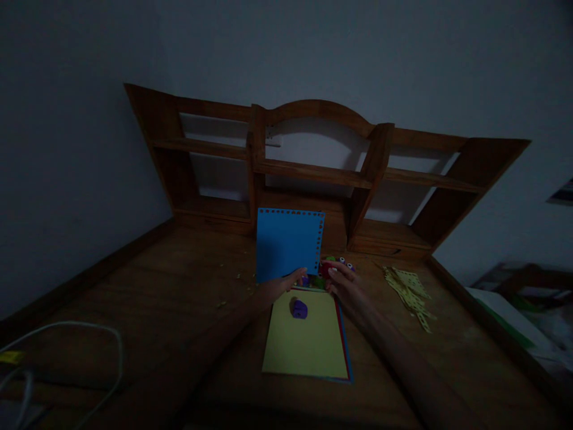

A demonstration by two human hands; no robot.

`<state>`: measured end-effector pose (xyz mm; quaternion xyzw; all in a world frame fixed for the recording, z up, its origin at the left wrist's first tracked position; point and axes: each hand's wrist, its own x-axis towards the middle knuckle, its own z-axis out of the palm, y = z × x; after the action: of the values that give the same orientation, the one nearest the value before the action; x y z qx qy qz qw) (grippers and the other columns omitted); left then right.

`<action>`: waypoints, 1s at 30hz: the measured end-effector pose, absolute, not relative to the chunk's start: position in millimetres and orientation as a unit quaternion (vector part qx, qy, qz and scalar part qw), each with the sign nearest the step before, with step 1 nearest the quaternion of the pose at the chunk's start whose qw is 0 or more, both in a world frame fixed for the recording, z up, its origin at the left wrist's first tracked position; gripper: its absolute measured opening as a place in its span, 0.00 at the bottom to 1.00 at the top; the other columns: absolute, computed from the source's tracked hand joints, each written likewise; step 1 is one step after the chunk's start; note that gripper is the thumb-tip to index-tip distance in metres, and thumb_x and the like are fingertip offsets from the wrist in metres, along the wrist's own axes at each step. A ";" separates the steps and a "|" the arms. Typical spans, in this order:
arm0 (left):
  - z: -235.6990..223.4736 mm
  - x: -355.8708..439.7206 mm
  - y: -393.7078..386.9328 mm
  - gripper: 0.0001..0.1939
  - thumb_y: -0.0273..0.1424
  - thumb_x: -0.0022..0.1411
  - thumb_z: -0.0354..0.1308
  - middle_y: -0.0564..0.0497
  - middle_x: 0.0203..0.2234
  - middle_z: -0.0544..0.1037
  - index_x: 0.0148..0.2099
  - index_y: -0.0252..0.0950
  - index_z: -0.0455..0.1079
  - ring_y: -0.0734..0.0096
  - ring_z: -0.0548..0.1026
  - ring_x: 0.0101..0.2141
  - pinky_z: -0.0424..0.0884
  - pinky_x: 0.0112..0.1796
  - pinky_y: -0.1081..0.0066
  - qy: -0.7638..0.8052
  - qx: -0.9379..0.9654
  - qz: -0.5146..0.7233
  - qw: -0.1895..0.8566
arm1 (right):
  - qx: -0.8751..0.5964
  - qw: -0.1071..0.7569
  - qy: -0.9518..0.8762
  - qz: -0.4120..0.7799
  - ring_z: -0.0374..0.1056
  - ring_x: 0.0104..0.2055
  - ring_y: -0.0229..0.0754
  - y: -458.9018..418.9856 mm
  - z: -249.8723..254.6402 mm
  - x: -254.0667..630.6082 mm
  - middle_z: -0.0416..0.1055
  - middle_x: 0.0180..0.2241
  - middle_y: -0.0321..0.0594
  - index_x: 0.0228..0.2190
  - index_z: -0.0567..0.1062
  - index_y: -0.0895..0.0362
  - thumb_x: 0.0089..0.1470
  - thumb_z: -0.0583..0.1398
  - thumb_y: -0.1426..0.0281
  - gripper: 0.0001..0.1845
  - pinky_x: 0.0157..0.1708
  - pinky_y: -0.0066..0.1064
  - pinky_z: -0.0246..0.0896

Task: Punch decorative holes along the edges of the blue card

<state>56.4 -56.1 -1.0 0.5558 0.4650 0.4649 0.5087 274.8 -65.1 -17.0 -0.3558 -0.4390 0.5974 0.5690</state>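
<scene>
A blue sheet of paper (289, 245) stands raised, with a row of small punched holes along its top and right edges. My left hand (286, 283) pinches the sheet at its lower edge. My right hand (342, 279) is closed around a red craft punch (328, 269), at the sheet's lower right edge. Below the hands lies a stack of coloured paper, a yellow sheet (304, 349) on top and red and blue edges showing at its right. On the yellow sheet rests a purple craft punch (299, 309). Dim light hides the finer finger detail.
Several colourful punches (342, 261) sit behind my right hand, partly covered. Punched yellow paper strips (407, 289) lie to the right, and small scraps (221, 304) to the left. A wooden shelf unit (313, 173) backs the desk. A white cable (120, 352) curls at the lower left.
</scene>
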 end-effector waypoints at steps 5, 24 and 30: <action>-5.9 56.3 -51.1 0.18 0.48 0.55 0.64 0.51 0.19 0.74 0.23 0.40 0.74 0.65 0.69 0.22 0.61 0.29 0.70 0.466 0.636 0.445 0.424 | -0.350 0.561 -0.452 0.598 0.68 0.30 0.36 -69.8 -11.4 274.7 0.75 0.39 0.39 0.43 0.79 0.52 0.47 0.71 0.62 0.20 0.29 0.28 0.63; 2.0 56.6 -58.1 0.15 0.47 0.54 0.65 0.48 0.23 0.78 0.27 0.41 0.73 0.54 0.77 0.33 0.70 0.38 0.63 0.476 0.607 0.472 0.427 | -0.370 0.576 -0.461 0.564 0.65 0.25 0.33 -70.6 -14.0 271.2 0.73 0.29 0.35 0.39 0.78 0.55 0.43 0.74 0.66 0.20 0.26 0.26 0.60; 9.6 54.8 -59.9 0.19 0.47 0.64 0.53 0.46 0.33 0.81 0.34 0.39 0.74 0.56 0.77 0.40 0.67 0.49 0.61 0.508 0.710 0.374 0.314 | -0.370 0.576 -0.474 0.553 0.65 0.24 0.33 -69.1 -15.7 271.2 0.73 0.28 0.34 0.38 0.78 0.55 0.42 0.75 0.65 0.20 0.24 0.26 0.59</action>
<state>54.8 -59.9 9.6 0.7098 0.5083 0.3736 0.3136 271.2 -69.1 -15.7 -0.3701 -0.4743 0.5531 0.5763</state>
